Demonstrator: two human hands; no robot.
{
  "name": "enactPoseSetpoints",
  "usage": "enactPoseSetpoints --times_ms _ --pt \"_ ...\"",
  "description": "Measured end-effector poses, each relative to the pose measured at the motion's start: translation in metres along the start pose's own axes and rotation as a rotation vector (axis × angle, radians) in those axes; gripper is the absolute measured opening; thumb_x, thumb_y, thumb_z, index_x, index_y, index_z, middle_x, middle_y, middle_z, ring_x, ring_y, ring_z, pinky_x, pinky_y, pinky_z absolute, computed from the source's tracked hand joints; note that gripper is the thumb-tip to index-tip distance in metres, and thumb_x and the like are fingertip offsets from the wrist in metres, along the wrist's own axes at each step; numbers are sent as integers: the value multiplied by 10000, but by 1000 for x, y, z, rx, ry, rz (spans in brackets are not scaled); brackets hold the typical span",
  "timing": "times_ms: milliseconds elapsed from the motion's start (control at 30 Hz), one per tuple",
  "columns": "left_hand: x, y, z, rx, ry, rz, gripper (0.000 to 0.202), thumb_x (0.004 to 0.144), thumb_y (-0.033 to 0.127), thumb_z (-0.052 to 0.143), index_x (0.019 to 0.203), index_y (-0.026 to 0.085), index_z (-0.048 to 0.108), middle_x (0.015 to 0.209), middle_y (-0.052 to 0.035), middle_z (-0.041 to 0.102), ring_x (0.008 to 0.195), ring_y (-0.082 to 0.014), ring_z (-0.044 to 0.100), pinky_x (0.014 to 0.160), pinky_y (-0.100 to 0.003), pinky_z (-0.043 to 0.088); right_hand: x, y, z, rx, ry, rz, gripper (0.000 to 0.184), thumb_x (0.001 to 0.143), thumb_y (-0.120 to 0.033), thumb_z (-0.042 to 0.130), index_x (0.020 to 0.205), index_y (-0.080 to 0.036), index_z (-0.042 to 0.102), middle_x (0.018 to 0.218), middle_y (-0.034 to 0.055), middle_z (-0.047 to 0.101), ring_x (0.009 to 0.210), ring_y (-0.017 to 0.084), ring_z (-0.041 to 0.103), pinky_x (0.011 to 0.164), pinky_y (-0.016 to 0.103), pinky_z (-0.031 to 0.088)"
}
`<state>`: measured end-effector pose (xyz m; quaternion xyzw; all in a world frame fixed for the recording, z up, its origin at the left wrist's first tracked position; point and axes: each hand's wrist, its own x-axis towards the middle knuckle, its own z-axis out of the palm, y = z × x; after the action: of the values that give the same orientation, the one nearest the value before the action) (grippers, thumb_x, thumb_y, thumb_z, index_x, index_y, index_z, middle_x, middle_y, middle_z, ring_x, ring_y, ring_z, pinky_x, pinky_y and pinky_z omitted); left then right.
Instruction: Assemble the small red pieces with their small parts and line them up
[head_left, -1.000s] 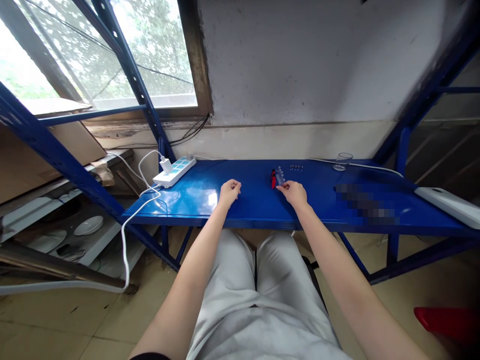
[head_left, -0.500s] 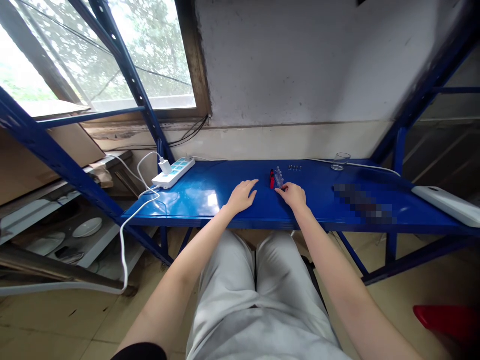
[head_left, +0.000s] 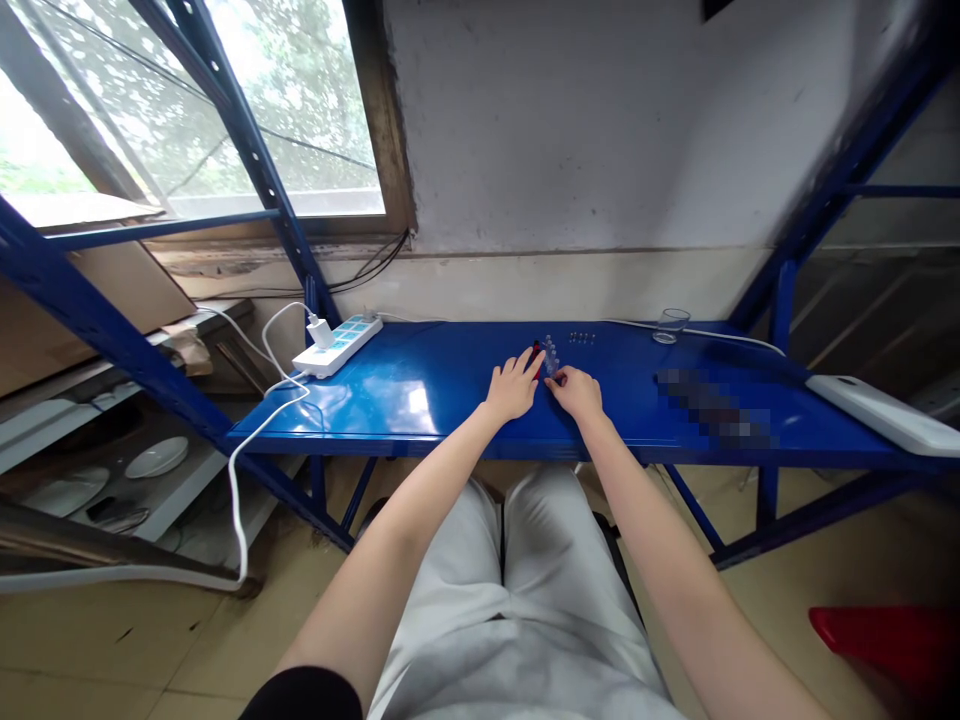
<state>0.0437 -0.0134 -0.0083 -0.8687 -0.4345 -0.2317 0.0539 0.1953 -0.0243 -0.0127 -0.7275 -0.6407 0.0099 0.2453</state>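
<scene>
My left hand lies over a small red and black object on the blue table, its fingers stretched out and partly covering it. Just right of that object runs a row of small clear plastic pieces, like little tubes or cups. At the near end of this row, the thumb and forefinger of my right hand are pinched together. What sits between those fingertips is too small to make out. Several tiny metallic pieces stand in short rows behind, toward the wall.
A white power strip with a plugged-in charger lies at the table's left end. To the right are a clear glass, a blurred-out dark object and a white flat device. Blue frame posts rise at both ends.
My left hand has moved right and forward, from bare table onto the red and black object. My right hand stays pinched at the clear row. The whole view has shifted slightly.
</scene>
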Motion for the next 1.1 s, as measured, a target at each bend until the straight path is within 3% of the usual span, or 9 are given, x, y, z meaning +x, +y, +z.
enactPoseSetpoints --times_ms 233,400,633,800,967,1100 --pt "-1 3 -6 98 5 -3 448 905 237 277 1337 217 393 1415 -85 354 1160 -254 400 892 -409 361 0 -1 -1 -15 -9 0 248 823 -386 493 901 -188 621 869 71 670 839 205 606 667 279 383" --pt "-3 4 -10 56 94 -70 314 895 219 350 1055 175 617 1161 -109 561 1014 -234 486 845 -380 356 -1 -1 -1 -18 -4 5 240 822 -380 495 897 -191 622 864 70 667 838 204 602 665 277 381" --pt "-10 -11 -8 -334 349 -301 176 829 280 525 906 194 658 908 -63 640 842 -191 544 767 -329 401 -3 -3 -4 -1 -10 10 242 822 -382 494 886 -185 620 849 60 669 810 202 604 639 277 372" --pt "-11 -24 -5 -612 558 -396 187 801 320 558 860 178 665 806 -56 640 733 -150 565 708 -283 442 -2 -3 -2 9 -13 12 224 822 -374 495 873 -191 613 826 52 663 785 197 602 630 280 370" --pt "-11 -30 -3 -742 587 -496 166 758 303 599 822 165 664 791 -56 646 707 -140 572 690 -276 455 -2 -3 -4 47 -7 -8 187 818 -349 494 815 -192 594 743 42 641 712 186 588 603 274 360" --pt "-10 -33 -5 -825 562 -551 157 730 279 618 818 155 660 772 -55 645 692 -132 569 665 -264 461 -4 -5 -4 200 51 -120 203 841 -358 443 831 -192 559 696 41 611 642 173 560 551 256 342"
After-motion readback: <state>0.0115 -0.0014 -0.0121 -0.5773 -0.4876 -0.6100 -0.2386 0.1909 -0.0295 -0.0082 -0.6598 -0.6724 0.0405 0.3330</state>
